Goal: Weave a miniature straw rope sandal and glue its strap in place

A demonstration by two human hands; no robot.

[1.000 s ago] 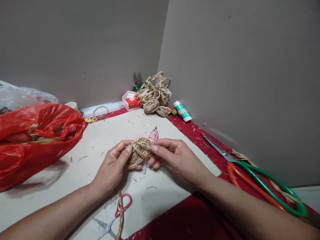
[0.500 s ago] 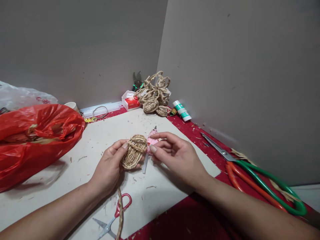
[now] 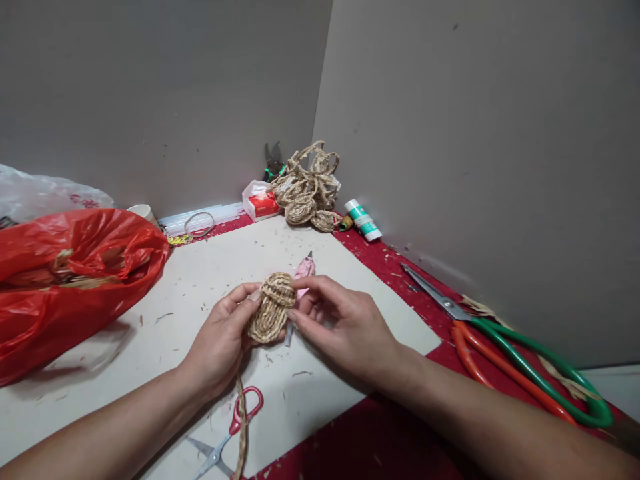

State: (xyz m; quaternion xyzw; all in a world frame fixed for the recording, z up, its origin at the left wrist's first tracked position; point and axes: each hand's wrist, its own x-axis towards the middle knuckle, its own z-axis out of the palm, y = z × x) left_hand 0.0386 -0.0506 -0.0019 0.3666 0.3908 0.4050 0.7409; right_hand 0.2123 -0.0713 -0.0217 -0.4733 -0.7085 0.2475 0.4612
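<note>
A small oval piece woven from braided straw (image 3: pixel 271 308) is held up over the white board (image 3: pixel 190 280). My left hand (image 3: pixel 223 339) grips its left side, thumb on top. My right hand (image 3: pixel 340 323) pinches its right edge with thumb and forefinger. A braided straw tail (image 3: pixel 242 427) hangs from the piece down toward me. Just behind the piece lies a pink glue gun (image 3: pixel 302 273), partly hidden by my fingers.
Small red-handled scissors (image 3: pixel 231 430) lie near the front edge. Large green-and-orange shears (image 3: pixel 520 367) rest on the red cloth at right. A red plastic bag (image 3: pixel 70 280) fills the left. Coiled straw braid (image 3: pixel 306 190), a red-and-white box (image 3: pixel 260 203) and a tape roll (image 3: pixel 364 220) sit in the corner.
My right hand let go briefly with fingers spread, then came back and pinched the woven piece's right edge again. The piece tilted slightly in my left hand.
</note>
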